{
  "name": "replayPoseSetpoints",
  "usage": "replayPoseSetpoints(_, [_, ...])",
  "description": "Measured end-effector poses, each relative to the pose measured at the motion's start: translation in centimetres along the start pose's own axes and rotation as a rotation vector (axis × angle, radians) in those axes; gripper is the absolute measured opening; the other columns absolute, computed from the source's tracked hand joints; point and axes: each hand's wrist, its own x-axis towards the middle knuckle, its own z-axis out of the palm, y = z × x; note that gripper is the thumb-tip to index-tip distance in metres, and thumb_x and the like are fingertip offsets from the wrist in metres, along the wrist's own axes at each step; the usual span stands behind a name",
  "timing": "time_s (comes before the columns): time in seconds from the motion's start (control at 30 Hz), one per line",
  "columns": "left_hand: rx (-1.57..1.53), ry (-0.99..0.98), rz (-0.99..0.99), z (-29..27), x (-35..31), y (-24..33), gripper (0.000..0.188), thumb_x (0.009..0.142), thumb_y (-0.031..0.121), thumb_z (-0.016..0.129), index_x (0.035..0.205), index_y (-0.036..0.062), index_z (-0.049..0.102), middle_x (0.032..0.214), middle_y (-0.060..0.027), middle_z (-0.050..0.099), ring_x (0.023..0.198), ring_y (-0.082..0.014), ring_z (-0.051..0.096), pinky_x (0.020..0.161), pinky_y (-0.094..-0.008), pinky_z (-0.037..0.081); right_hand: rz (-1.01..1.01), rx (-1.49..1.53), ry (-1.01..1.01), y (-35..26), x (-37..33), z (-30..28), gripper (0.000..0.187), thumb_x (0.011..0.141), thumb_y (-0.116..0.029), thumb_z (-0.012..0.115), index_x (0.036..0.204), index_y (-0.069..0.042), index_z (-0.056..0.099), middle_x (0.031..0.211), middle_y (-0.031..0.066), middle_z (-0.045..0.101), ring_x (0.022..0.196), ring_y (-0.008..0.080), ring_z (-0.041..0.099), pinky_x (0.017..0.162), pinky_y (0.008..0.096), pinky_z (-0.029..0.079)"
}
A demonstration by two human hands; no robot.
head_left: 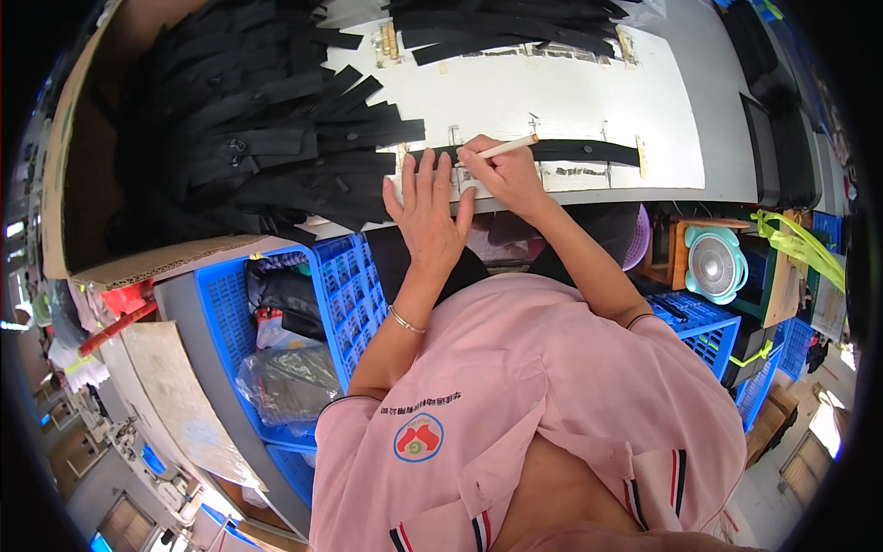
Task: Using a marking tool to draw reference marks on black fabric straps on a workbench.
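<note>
A single black fabric strip [585, 150] lies lengthwise on a white board [676, 110] marked with dark lines. My left hand [429, 219] rests with its fingers spread over the strip's left part and the board's near edge. Just to its right, my right hand [508, 180] grips a slim white pen [511, 145]. The pen slants, its back end up to the right and its tip down toward the strip by my left fingers. Whether the tip touches the strip is hard to make out.
A large heap of black strips [230, 120] fills an open cardboard box [81, 138] at the left. More strips [497, 28] lie along the board's far side. Below the table edge stand a blue crate [322, 304] with bags and a small turquoise fan [717, 265].
</note>
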Motion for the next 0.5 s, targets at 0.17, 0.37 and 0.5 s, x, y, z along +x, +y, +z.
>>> replayPoseSetpoints(0.17, [0.019, -0.02, -0.005, 0.1, -0.1, 0.0, 0.055, 0.094, 0.036, 0.068, 0.139, 0.0054, 0.06, 0.146, -0.0128, 0.055, 0.143, -0.0348, 0.042, 0.119, -0.0584, 0.016, -0.006, 0.035, 0.012, -0.6, -0.2, -0.5, 0.016, 0.097, -0.013, 0.065, 0.093, 0.001, 0.071, 0.073, 0.0038, 0.067, 0.066, 0.0074, 0.059, 0.059, 0.0245, 0.046])
replayPoseSetpoints(0.37, [0.037, -0.003, 0.001, 0.2, -0.1, 0.0, 0.054, 0.093, 0.034, 0.069, 0.139, 0.0061, 0.06, 0.146, -0.0117, 0.055, 0.144, -0.0342, 0.041, 0.119, -0.0578, 0.016, -0.031, 0.19, 0.323, -0.3, -1.8, -5.1, 0.018, 0.098, -0.016, 0.064, 0.09, -0.001, 0.071, 0.066, 0.0033, 0.063, 0.059, 0.0076, 0.054, 0.055, 0.0263, 0.043])
replayPoseSetpoints(0.5, [0.044, -0.004, 0.001, 0.3, -0.1, -0.3, 0.053, 0.093, 0.033, 0.07, 0.138, 0.0062, 0.061, 0.146, -0.0121, 0.055, 0.143, -0.0349, 0.042, 0.119, -0.0579, 0.017, 0.074, -0.012, 0.404, 1.1, -2.0, -8.0, 0.019, 0.1, -0.015, 0.063, 0.092, 0.001, 0.071, 0.067, 0.0008, 0.061, 0.061, 0.0058, 0.051, 0.056, 0.0241, 0.041])
